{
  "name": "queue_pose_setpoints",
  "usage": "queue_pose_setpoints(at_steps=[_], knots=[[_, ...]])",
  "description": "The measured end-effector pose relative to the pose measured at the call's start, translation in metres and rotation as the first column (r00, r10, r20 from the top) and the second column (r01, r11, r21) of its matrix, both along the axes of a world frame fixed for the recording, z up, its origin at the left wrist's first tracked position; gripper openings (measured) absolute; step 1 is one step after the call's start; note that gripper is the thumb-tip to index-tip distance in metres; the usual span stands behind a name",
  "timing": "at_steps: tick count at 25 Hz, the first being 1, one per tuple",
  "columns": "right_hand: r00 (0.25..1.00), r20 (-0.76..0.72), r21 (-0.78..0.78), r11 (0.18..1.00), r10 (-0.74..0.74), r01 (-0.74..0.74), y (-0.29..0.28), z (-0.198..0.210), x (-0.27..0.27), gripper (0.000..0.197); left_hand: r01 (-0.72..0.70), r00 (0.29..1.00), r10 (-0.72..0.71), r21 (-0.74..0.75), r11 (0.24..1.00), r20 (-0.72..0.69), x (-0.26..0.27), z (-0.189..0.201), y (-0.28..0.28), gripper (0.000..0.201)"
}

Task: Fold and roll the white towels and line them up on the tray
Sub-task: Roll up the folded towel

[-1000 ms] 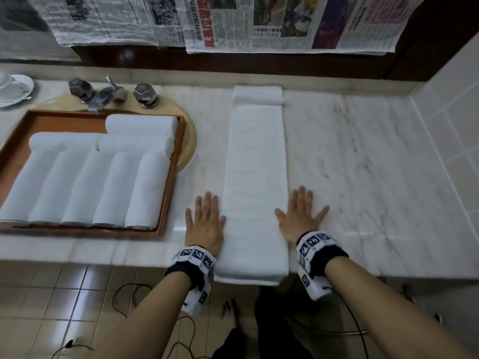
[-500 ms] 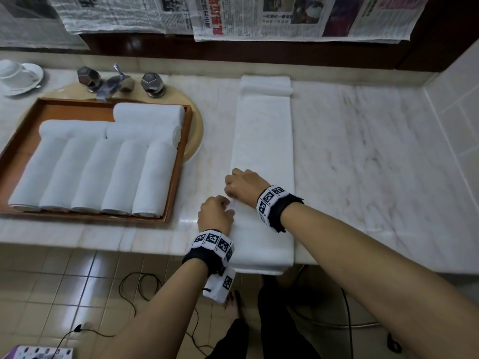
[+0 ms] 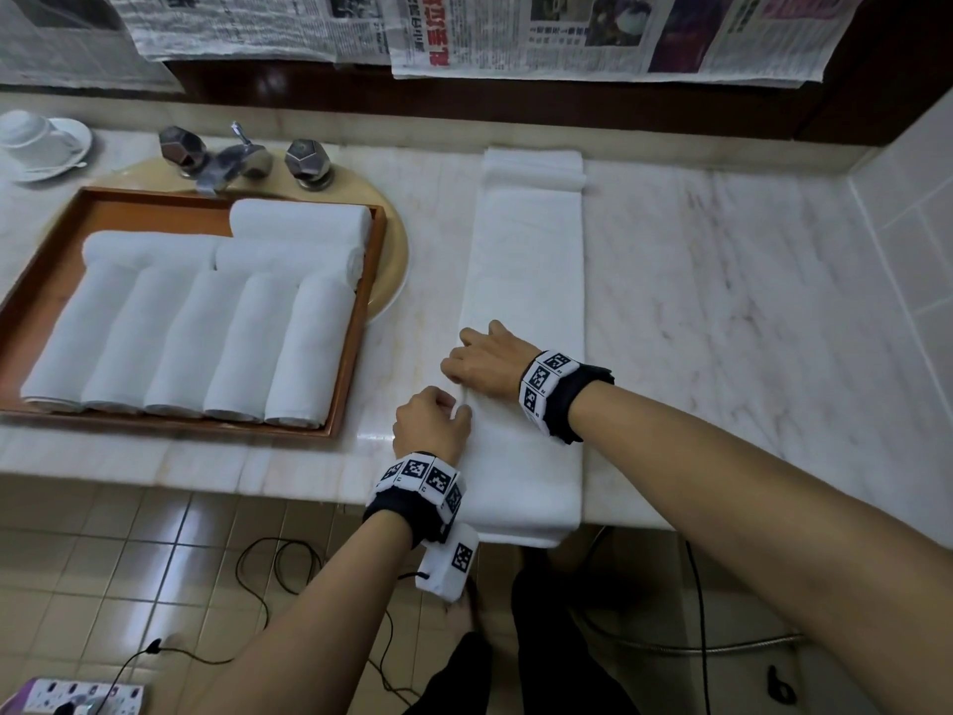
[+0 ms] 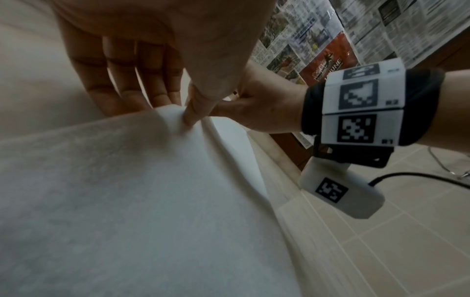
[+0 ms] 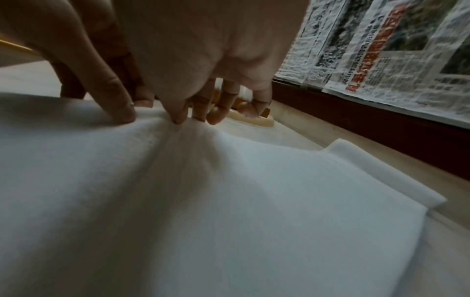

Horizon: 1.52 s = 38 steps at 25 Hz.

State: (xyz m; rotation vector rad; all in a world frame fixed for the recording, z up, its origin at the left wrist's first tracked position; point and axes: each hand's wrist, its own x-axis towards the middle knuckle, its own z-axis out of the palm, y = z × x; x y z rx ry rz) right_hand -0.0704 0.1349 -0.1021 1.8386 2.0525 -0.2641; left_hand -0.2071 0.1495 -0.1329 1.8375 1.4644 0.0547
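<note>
A long white towel [image 3: 523,281], folded into a narrow strip, lies on the marble counter with its near end hanging over the front edge and its far end folded back. My left hand [image 3: 430,420] pinches its left edge near the counter front. My right hand [image 3: 477,361], reaching across the strip, pinches the same edge just beyond. The left wrist view shows my thumb and fingers [image 4: 162,96] nipping the towel [image 4: 127,191]. In the right wrist view my fingertips [image 5: 178,116] gather a small ridge of the towel [image 5: 203,191]. The wooden tray [image 3: 356,363] at left holds several rolled white towels [image 3: 191,338].
A tap with two faceted knobs [image 3: 242,157] stands behind the tray, over a beige round basin [image 3: 392,260]. A white cup on a saucer [image 3: 36,141] sits at the far left. Newspapers [image 3: 567,33] hang on the back wall. Tiled wall [image 3: 913,224] bounds the counter at right.
A second ago both hands lay flat on either side of the towel. The right hand crossed to the left edge and both hands curled to pinch it; since half a second ago little has moved.
</note>
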Motion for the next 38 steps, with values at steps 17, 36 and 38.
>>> queue_pose_setpoints(at_steps=[17,36,38], knots=[[0.989,0.149,0.010,1.000,0.023,-0.024,0.019,0.000,0.009,0.036,-0.032,0.994,0.023,-0.080,0.996,-0.110,0.003,-0.001,0.003,0.014],[0.620,-0.241,-0.015,0.641,-0.747,0.767,-0.061,-0.039,0.033,0.064,0.511,0.858,-0.510,0.211,0.833,-0.063,0.050,0.008,0.018,0.064],[0.612,-0.241,-0.093,0.646,-0.753,0.758,-0.074,-0.044,0.038,0.066,0.759,0.648,-0.758,0.145,0.635,-0.073,0.069,-0.001,0.015,0.060]])
